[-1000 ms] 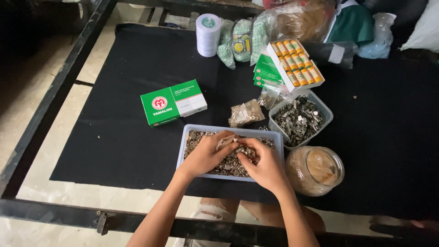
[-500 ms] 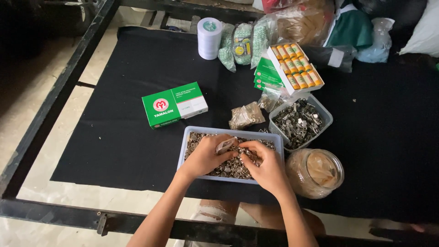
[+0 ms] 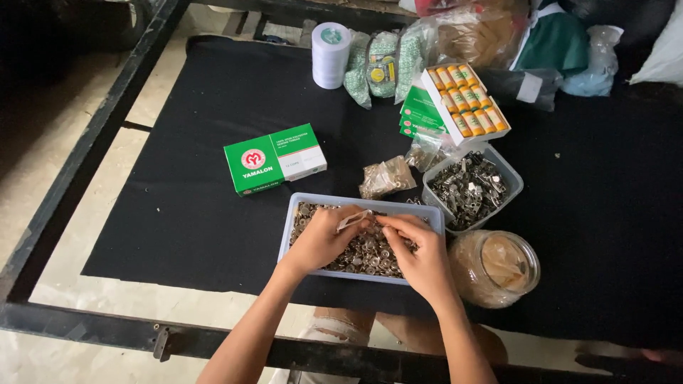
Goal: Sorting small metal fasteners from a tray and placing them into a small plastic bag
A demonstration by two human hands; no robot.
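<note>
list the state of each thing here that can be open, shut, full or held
left hand: over the tray, pinching a small pale strip
right hand: over the tray, fingertips meeting the left hand's
long tray: open, filled with small metal pieces
square tub: open, heaped with metal parts
green and white box: shut, lying flat
box of spools: open, rows full
glass jar: lying on its side
white roll: standing upright

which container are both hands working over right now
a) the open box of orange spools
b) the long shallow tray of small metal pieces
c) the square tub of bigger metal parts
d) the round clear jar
b: the left hand and right hand meet over the long shallow tray filled with small metal pieces; the round clear jar and square tub sit untouched to the right.
</note>
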